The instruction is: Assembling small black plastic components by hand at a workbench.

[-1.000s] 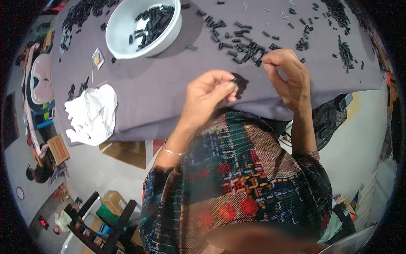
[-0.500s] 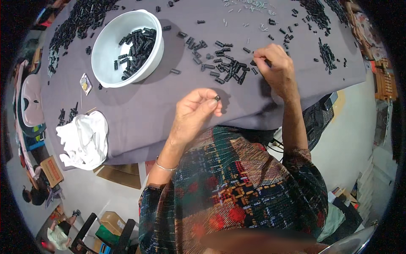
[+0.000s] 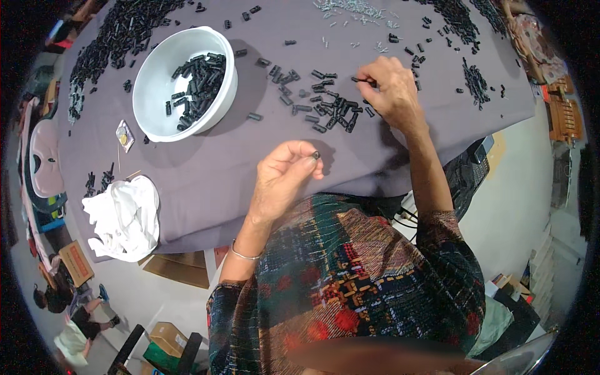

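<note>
Near the table's front edge, my left hand (image 3: 281, 178) pinches a small black cylindrical part (image 3: 315, 155) between thumb and fingers, with its round end showing. My right hand (image 3: 392, 94) is farther out and to the right. Its thumb and fingertips are closed on a slim black piece (image 3: 361, 80) that points left; its exact kind is too small to tell. Between and beyond the hands lies a loose heap of short black cylindrical parts (image 3: 337, 109), some in pairs or overlapping. The right hand hovers at the heap's right side.
A white bowl (image 3: 142, 119) at left holds many black parts. A white cloth (image 3: 128, 219) lies at the front left, near a small packet (image 3: 124, 136). Larger black piles (image 3: 125, 31) and scattered silver pieces (image 3: 350, 9) cover the far side. Another person (image 3: 81, 328) is at lower left.
My right hand has moved slightly left, and the black piece at its fingertips now shows more plainly. My left hand keeps its pinch on the black cylindrical part. The whole view has shifted a little.
</note>
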A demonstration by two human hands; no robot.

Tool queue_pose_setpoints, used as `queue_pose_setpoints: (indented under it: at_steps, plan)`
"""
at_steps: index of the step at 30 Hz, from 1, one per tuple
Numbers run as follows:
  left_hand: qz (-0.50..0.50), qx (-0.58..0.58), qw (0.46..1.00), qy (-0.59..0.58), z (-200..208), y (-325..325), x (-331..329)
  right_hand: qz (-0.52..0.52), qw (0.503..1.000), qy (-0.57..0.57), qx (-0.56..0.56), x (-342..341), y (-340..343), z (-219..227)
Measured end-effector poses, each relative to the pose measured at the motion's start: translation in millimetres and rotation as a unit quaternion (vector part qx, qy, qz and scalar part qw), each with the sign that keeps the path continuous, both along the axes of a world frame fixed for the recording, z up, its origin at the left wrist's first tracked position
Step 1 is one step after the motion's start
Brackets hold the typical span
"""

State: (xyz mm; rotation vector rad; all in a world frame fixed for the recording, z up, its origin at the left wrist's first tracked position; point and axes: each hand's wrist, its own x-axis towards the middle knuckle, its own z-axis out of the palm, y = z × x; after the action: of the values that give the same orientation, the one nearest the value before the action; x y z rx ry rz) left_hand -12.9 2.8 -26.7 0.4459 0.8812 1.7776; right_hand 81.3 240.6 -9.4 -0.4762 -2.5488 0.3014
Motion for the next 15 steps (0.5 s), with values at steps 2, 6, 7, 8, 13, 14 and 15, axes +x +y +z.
queue_pose_setpoints:
  at_steps: [2,6,7,8,13,14,15]
  plan:
    - [0.007,0.002,1.000,-0.001,0.7,-1.6,1.4,-0.003,1.000,-0.014,-0.008,-3.1,-2.4,1.3]
    - [0.003,0.010,1.000,-0.002,0.5,0.1,0.7,0.043,0.999,0.012,0.018,1.8,-14.1,10.5]
    - [-0.002,0.012,1.000,-0.001,0.7,1.1,1.0,0.033,0.996,0.034,-0.070,5.2,-23.2,14.8]
    - [0.000,0.008,1.000,-0.001,1.5,1.1,1.1,0.025,0.985,0.056,-0.159,8.1,-31.4,19.4]
    - [0.008,-0.017,0.999,0.030,5.6,1.4,2.0,0.089,0.935,0.056,-0.340,17.7,-54.4,29.3]
    - [0.008,-0.032,0.998,0.045,7.5,1.4,2.0,0.099,0.933,0.059,-0.340,18.6,-56.9,28.7]
    - [0.008,-0.036,0.998,0.058,4.9,1.2,1.5,0.110,0.932,0.062,-0.341,19.4,-59.7,28.5]
